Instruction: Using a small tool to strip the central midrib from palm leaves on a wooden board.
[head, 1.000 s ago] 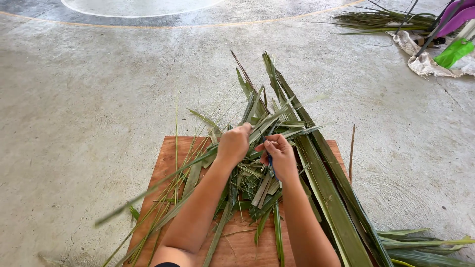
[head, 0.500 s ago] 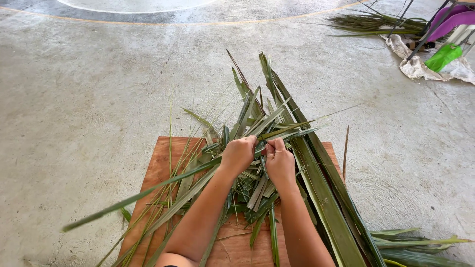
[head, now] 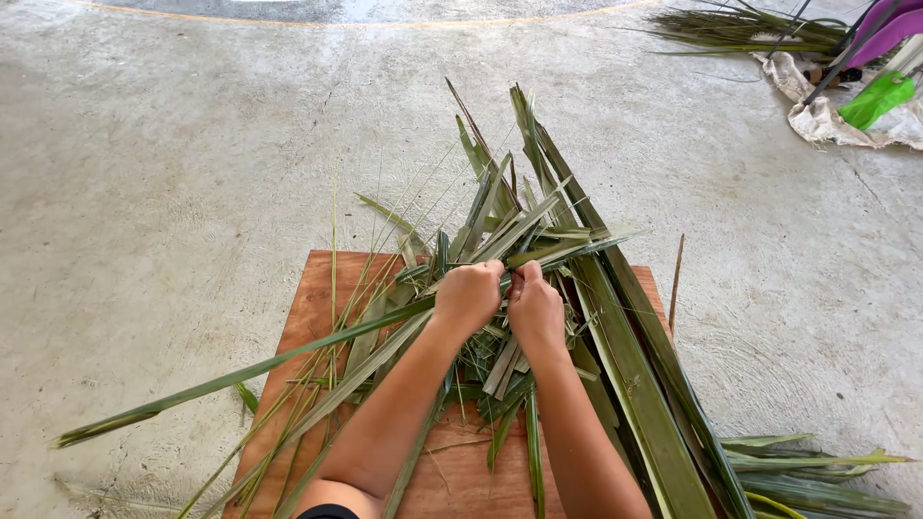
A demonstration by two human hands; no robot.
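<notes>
- L hand (head: 468,296) closed in a fist round a long green palm-leaf strip (head: 240,375), gripping it at the heap's middle; the strip runs out toward 8 o'clock, its tip past the board edge over the floor
- R hand (head: 536,308) also fisted, just beside the L at its 3 o'clock, knuckles nearly touching; it pinches the same leaf bundle, exact blade can't tell
- both hands sit on top of a loose heap of long narrow green leaf blades (head: 510,221), fanned toward 12 and 1 o'clock
- heap lies on a flat reddish-brown wooden board (head: 308,308), bare at its 10 o'clock corner
- wide, stiff green frond stalks (head: 639,404) run from 12 down to 5 o'clock along the board's R side, beside the R forearm
- thin brown stick (head: 676,279) at 3 o'clock of the hands, off the board
- board rests on a grey rough concrete floor (head: 173,173)
- more green leaves (head: 817,471) at 4 o'clock on the floor
- far at 1 o'clock: crumpled pale cloth (head: 827,115) w/ a bright green plastic piece (head: 873,98) on it, leaf bundle (head: 740,27) next to it
</notes>
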